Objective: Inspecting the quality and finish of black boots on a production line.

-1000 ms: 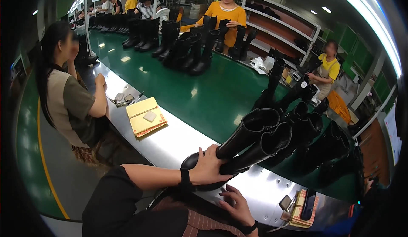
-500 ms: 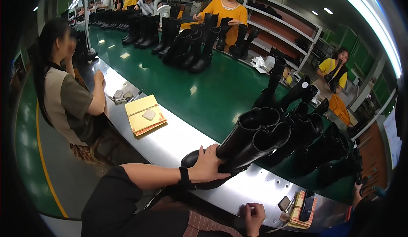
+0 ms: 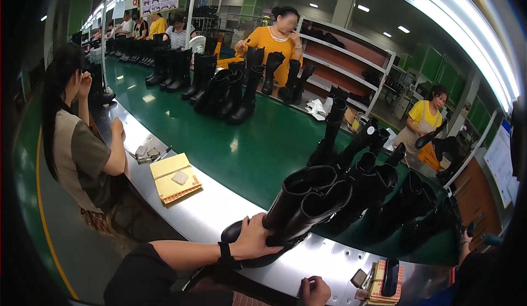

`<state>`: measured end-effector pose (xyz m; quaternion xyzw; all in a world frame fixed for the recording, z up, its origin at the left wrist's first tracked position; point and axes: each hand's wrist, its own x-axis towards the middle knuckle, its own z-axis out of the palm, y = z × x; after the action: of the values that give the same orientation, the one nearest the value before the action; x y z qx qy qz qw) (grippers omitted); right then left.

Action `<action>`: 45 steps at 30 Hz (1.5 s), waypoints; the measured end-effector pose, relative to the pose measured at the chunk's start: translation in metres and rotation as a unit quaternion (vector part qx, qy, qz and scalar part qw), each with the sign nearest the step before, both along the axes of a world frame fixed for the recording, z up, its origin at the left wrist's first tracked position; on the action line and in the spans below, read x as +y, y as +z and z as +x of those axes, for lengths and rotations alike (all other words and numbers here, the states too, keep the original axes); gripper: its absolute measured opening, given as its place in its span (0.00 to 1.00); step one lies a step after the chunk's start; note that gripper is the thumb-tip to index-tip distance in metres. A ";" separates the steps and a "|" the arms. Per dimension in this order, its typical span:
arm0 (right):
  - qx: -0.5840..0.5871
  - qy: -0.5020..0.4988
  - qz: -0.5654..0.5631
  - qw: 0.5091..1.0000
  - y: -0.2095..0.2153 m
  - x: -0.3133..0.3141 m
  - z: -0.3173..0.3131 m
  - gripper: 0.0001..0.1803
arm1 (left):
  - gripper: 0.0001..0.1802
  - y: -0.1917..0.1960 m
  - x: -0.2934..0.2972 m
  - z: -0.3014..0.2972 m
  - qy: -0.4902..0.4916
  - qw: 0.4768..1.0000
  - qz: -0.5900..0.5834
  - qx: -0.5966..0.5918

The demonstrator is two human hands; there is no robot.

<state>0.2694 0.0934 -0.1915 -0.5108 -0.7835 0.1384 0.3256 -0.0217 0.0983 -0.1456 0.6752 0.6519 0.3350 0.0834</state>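
Note:
A pair of tall black boots (image 3: pixel 313 199) stands side by side on the metal edge of the bench in front of me, toes pointing left. Around their ankle part my left hand (image 3: pixel 252 240) is closed, with a dark band on its wrist. My right hand (image 3: pixel 315 292) rests low at the bench's near edge, its fingers curled in and nothing visible in them. Right of that hand lies a small yellow stack (image 3: pixel 379 287) with a dark oblong object (image 3: pixel 390 277) on top. A little block (image 3: pixel 359 278) sits beside the stack.
Several black boots (image 3: pixel 368 179) stand close behind mine, and more (image 3: pixel 241 94) line the green bench surface (image 3: pixel 192 119). Left lies a yellow stack (image 3: pixel 167 182) with a beige block (image 3: pixel 180 178). A seated co-worker (image 3: pixel 82 135) is at left; two others face me across the bench.
My view has shifted, so the bench sits differently in the picture. The left hand stays on the boots. Across the bench, the person in orange has raised a hand to the head.

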 end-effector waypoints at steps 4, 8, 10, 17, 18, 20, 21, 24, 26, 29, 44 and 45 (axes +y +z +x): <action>-0.001 -0.008 0.027 1.000 -0.004 -0.002 -0.003 0.08 | 0.29 -0.007 0.003 -0.004 0.001 1.000 0.008 -0.009; -0.018 -0.008 0.044 0.999 -0.005 -0.002 0.000 0.08 | 0.30 -0.013 0.009 -0.011 -0.015 0.997 0.019 -0.080; -0.019 -0.009 0.045 0.999 -0.005 -0.002 0.001 0.08 | 0.30 -0.014 0.012 -0.015 -0.015 0.997 0.025 -0.068; 0.002 -0.009 0.051 0.999 -0.005 0.001 -0.001 0.08 | 0.32 -0.010 0.013 -0.014 0.006 0.999 0.035 -0.033; 0.007 -0.015 0.052 0.998 -0.004 0.002 -0.001 0.08 | 0.32 -0.008 0.013 -0.014 -0.004 0.998 0.030 -0.047; 0.005 -0.001 0.069 0.998 -0.002 0.001 -0.001 0.08 | 0.32 -0.004 0.012 -0.013 0.003 0.996 0.071 -0.048; 0.011 -0.005 0.070 0.997 -0.001 0.001 -0.001 0.08 | 0.33 -0.002 0.012 -0.012 -0.008 0.994 0.078 -0.073; 0.011 -0.009 0.064 0.998 0.003 0.001 -0.002 0.07 | 0.32 0.004 0.013 -0.012 -0.006 0.995 0.068 -0.070; 0.007 -0.006 0.062 0.998 0.004 0.002 -0.002 0.07 | 0.31 0.006 0.013 -0.012 -0.009 0.996 0.058 -0.065; 0.008 -0.005 0.058 0.998 0.005 0.003 -0.003 0.07 | 0.30 0.008 0.014 -0.012 -0.011 0.995 0.061 -0.074; 0.004 -0.017 0.075 0.997 0.004 0.005 -0.005 0.07 | 0.28 0.009 0.014 -0.010 -0.015 0.996 0.057 -0.064; 0.012 -0.014 0.068 0.998 0.004 0.005 -0.005 0.07 | 0.29 0.008 0.014 -0.010 -0.010 0.994 0.066 -0.081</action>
<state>0.2648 0.0986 -0.1879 -0.4972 -0.7797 0.0865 0.3706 -0.0317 0.1127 -0.1381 0.6564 0.6125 0.4303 0.0944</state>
